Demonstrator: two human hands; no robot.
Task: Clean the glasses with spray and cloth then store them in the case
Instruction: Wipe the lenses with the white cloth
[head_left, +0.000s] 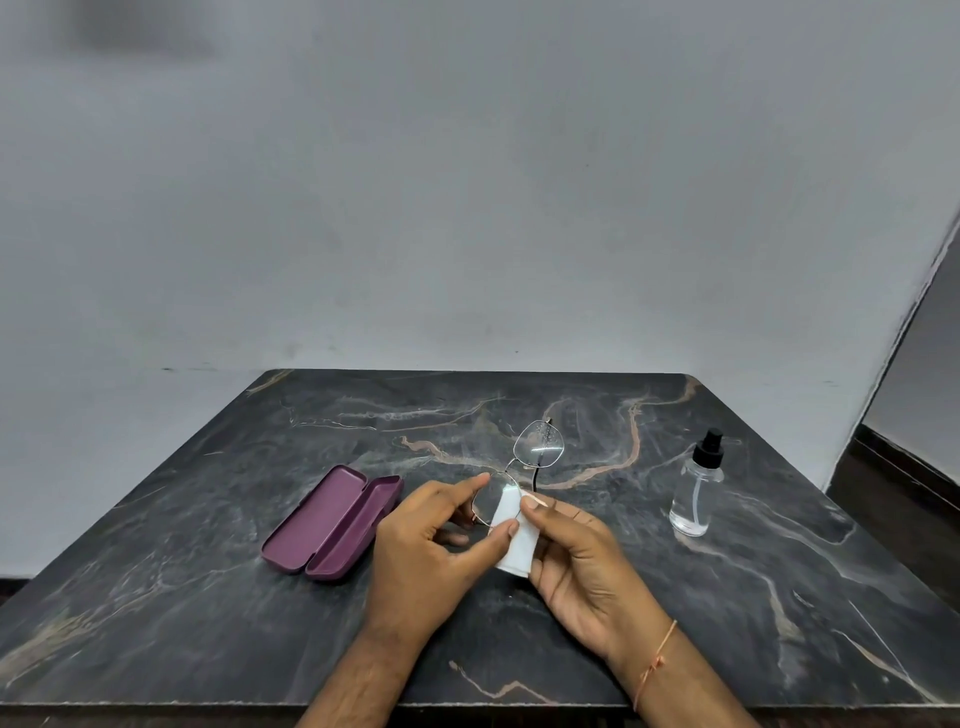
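We see dark marble-look table (208, 597), grey-black top crossed by pale and rust-coloured veins, one strong orange vein curving across far middle. Front edge of table runs along bottom of our view. Behind it, plain grey wall (467, 182), matt, few faint scuffs near table line. At right we note white corner edge (904, 332) slanting down, darker wall (930, 374) beyond it, dark skirting strip (904, 462) below. Thin orange thread bracelet (657, 662) circles wrist.
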